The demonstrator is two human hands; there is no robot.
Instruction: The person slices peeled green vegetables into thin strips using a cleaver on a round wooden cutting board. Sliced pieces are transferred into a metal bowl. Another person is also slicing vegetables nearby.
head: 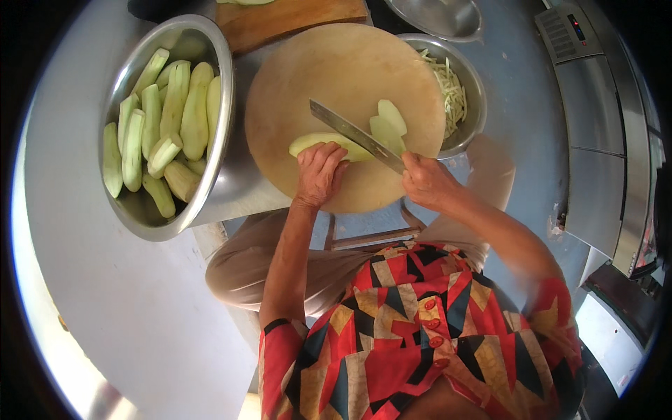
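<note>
On a round wooden chopping board [336, 79] lies a peeled, pale green eggplant-like vegetable [310, 139]. My left hand [321, 170] presses down on it, fingers curled over its near side. In my right hand [428, 178] is the handle end of a cleaver [357, 134], its blade slanting up and left across the vegetable's right part. Several thin oval slices [389, 123] overlap on the board just beyond the blade, to the right. The blade hides part of the vegetable, so I cannot tell how deep the edge sits.
At left, a large metal basin [227, 105] holds several peeled whole vegetables [173, 100]. A metal bowl [475, 84] with pale shreds [451, 94] sits partly under the board's right edge. Behind are a rectangular wooden board [294, 21] and another metal bowl [446, 16]. A steel appliance [593, 105] stands far right.
</note>
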